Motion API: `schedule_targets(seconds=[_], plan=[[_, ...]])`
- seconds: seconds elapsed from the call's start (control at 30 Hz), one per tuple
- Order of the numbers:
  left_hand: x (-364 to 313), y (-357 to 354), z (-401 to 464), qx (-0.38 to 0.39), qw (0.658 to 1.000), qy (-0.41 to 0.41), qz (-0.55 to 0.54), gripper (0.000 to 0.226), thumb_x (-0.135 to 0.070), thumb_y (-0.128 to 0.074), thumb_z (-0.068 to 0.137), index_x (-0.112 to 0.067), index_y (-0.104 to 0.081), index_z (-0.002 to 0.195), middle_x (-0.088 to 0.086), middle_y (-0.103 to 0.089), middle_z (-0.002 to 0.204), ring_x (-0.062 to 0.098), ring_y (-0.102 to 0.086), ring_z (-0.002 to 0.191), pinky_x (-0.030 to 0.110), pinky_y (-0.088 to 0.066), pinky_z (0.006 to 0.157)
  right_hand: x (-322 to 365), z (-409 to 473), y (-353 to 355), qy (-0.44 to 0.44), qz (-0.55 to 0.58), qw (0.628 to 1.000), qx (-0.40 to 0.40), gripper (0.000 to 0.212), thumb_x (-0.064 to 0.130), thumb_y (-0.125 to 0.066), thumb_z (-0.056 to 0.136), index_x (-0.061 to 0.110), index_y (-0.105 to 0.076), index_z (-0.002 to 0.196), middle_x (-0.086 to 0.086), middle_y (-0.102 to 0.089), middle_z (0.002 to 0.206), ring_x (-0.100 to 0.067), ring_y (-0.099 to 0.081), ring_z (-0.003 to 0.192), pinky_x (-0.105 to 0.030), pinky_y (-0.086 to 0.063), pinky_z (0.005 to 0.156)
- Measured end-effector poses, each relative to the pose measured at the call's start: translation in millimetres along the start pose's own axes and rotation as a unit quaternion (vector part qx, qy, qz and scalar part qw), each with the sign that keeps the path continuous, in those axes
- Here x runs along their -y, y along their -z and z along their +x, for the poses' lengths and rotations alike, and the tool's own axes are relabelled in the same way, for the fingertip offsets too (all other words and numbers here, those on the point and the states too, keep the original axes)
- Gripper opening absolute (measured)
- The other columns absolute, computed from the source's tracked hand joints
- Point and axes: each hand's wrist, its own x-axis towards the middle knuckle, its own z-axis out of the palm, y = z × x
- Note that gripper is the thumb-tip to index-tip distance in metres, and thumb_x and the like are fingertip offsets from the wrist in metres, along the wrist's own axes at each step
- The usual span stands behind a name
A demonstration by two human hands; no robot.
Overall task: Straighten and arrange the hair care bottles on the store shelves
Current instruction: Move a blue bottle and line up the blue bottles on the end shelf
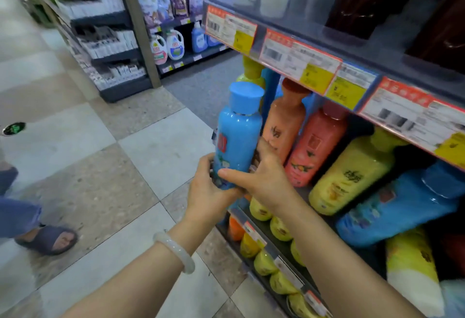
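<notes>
Blue bottle (237, 136) is being gripped upright at its base — left hand (207, 191) curled round at seven o'clock, right hand (261, 174) at five o'clock — just beside the orange bottle (284, 128) at the shelf (377, 40) edge.

blue bottle (237, 136), upright, at shelf edge

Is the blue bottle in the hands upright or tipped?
Upright: the blue bottle has its cap on top, while the left hand and right hand hold its lower end at the shelf's end.
</notes>
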Motion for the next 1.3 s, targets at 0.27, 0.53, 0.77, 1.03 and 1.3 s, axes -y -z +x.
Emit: schedule_targets(seconds=[0.27,0.53,0.77,1.03,1.3], plan=[[18,49,77,0.033,0.999,-0.026,0.015,0.059,0.008,-0.077,0.060,-0.024,-0.049,0.100,-0.010,-0.065,0.088,0.000,-0.064,0.072,0.018,-0.054,0.064,-5,55,-54,-0.038,0.017,0.998,-0.040,0.066,-0.001,-0.080,0.063,0.032,-0.046,0.108,0.009,-0.060,0.108,0.007,-0.059,0.096,-0.011,-0.049,0.076],[13,82,157,0.104,0.992,-0.054,0.042,0.063,-0.014,-0.088,0.054,-0.016,-0.050,0.104,-0.012,-0.061,0.087,-0.011,-0.058,0.069,0.011,-0.049,0.065,-20,65,-79,-0.086,-0.053,0.952,-0.289,0.053,0.017,-0.080,0.068,0.036,-0.047,0.105,0.005,-0.056,0.107,-0.015,-0.057,0.105,-0.029,-0.049,0.089],[5,62,194,0.188,0.980,-0.055,0.026,0.059,-0.016,-0.088,0.055,-0.034,-0.048,0.094,-0.012,-0.063,0.093,-0.004,-0.063,0.080,0.023,-0.054,0.074,-14,83,-76,-0.064,-0.126,0.906,-0.398,0.076,0.021,-0.077,0.072,0.025,-0.031,0.132,0.022,-0.039,0.109,0.012,-0.041,0.098,0.001,-0.031,0.081],[1,46,235,0.268,0.960,-0.071,0.029,0.059,-0.012,-0.085,0.060,-0.021,-0.049,0.105,0.001,-0.064,0.101,0.014,-0.064,0.090,0.029,-0.056,0.075,-22,117,-63,-0.089,-0.144,0.887,-0.430,0.091,0.018,-0.080,0.063,0.020,-0.024,0.135,-0.004,-0.051,0.124,-0.018,-0.050,0.115,-0.033,-0.043,0.095],[4,27,268,0.376,0.925,-0.053,0.027,0.056,-0.008,-0.082,0.065,-0.022,-0.047,0.107,-0.007,-0.062,0.098,0.001,-0.063,0.086,0.015,-0.054,0.068,-30,133,-67,-0.116,-0.157,0.844,-0.499,0.061,0.014,-0.081,0.065,0.026,-0.034,0.103,0.002,-0.057,0.096,-0.012,-0.057,0.085,-0.017,-0.043,0.066]])
